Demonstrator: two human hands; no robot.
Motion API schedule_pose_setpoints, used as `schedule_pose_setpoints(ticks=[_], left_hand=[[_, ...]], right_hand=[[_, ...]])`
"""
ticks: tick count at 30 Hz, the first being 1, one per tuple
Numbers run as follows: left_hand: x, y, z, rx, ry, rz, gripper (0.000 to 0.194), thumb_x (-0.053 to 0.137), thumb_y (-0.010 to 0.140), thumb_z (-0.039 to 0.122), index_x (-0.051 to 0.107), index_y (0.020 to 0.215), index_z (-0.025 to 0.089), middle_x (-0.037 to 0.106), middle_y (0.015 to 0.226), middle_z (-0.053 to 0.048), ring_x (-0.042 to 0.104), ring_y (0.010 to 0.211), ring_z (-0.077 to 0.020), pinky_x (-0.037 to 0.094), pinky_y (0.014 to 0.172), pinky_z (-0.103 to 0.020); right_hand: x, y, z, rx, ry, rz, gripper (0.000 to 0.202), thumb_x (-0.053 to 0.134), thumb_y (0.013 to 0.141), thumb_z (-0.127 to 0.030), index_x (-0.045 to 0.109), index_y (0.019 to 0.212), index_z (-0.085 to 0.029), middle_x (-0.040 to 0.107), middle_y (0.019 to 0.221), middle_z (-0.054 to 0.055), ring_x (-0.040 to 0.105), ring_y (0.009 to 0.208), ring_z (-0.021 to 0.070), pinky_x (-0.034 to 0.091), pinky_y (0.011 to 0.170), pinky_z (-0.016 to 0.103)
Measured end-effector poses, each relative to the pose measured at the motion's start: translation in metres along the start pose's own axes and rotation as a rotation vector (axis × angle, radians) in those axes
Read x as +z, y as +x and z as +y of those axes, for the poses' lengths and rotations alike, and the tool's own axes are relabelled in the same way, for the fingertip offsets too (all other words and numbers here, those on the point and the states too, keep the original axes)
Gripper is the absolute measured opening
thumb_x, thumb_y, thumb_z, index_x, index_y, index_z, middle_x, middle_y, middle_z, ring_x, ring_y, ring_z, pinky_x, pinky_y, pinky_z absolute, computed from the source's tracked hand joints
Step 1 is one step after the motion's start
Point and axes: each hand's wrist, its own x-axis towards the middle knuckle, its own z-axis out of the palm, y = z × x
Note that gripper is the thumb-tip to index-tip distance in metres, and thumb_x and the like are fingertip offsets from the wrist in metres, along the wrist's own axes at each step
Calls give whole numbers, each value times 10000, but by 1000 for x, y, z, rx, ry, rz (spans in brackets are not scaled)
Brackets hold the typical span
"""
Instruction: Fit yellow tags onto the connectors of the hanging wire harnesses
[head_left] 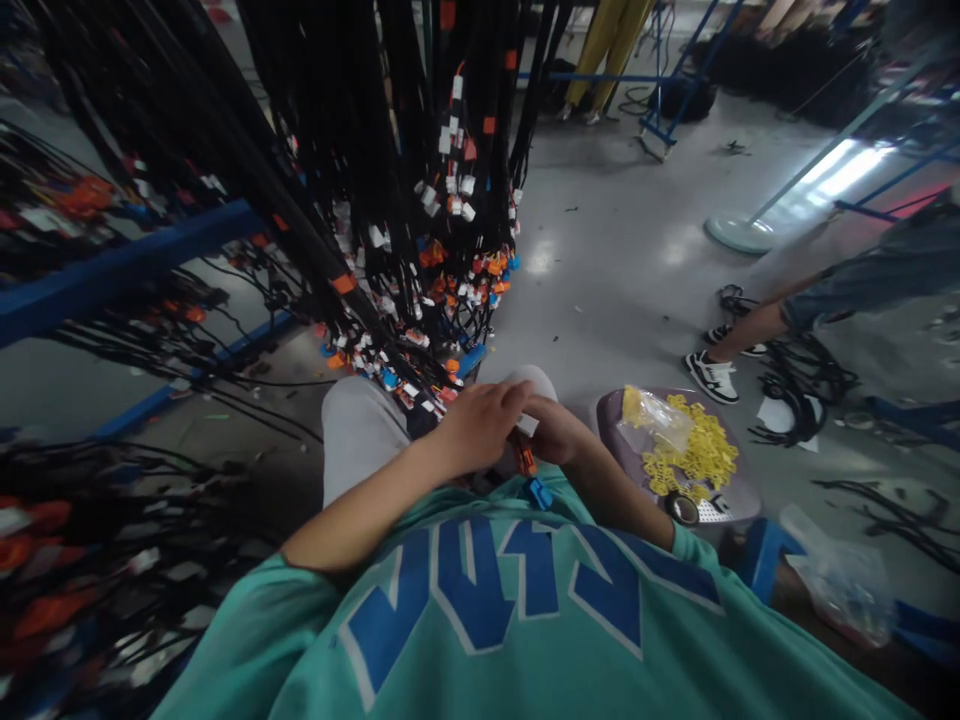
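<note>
Mid-frame: left hand (480, 425) and right hand (553, 430) pinch together on an orange connector (526, 458). Risk: hanging cables (390, 230) tug it loose; yellow clips (694, 455) tray (611, 420) within elbow reach, could spill.

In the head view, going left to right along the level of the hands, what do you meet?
Hanging bundle of black wires with orange and white connectors → left hand → right hand → round tray of yellow plastic clips → clear plastic bag.
</note>
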Motion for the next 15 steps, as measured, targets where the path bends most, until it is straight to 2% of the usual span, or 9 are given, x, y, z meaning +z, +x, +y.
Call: schedule_pose_setpoints(ticks=[2, 3, 6, 9, 12, 15], left_hand=[[10, 9, -2, -24, -120, -44, 594, 445, 687, 33, 457, 1268, 157, 555, 1200, -142, 543, 1092, -274, 427, 932, -426], [14, 10, -5, -41, -181, -37, 603, 446, 680, 33, 466, 1264, 182, 549, 1207, -127, 547, 1082, -268, 436, 919, -406], [18, 7, -15, -77, -352, 41, 624, 438, 664, 21, 481, 1250, 232, 539, 1201, -88, 532, 1086, -241, 432, 923, -375], [15, 3, -22, -74, -490, 119, 565, 443, 661, 15, 549, 1170, 233, 564, 1129, -62, 522, 1072, -217, 409, 949, -360], [10, -2, -28, -45, -597, 128, 450, 485, 667, 40, 630, 1050, 226, 597, 1041, -48, 549, 996, -203, 426, 907, -328], [6, -8, -34, -56, -674, 141, 392, 526, 648, 59, 682, 967, 225, 620, 953, -37, 574, 905, -188, 447, 834, -298]], right_hand=[[-3, -4, 1, 23, 79, 88, 232, 722, 652, -348, 554, 698, -194, 536, 523, -51, 491, 441, 85, 381, 399, 182], [-6, -6, 2, 62, 119, 85, 246, 722, 663, -372, 559, 706, -193, 520, 499, -54, 476, 421, 84, 366, 383, 182], [-12, -14, 3, 173, 237, -28, 373, 611, 755, -534, 574, 733, -163, 503, 479, -40, 444, 389, 79, 353, 362, 183], [-10, -17, 5, 187, 374, -123, 509, 458, 827, -613, 597, 819, -124, 574, 599, 17, 520, 483, 101, 421, 428, 198], [-10, -19, 6, 143, 442, -173, 526, 409, 858, -602, 606, 919, -119, 589, 662, 31, 535, 535, 105, 425, 454, 193], [-20, -18, 6, 98, 472, -137, 456, 428, 881, -535, 606, 1027, -142, 593, 688, 8, 525, 547, 79, 418, 475, 162]])
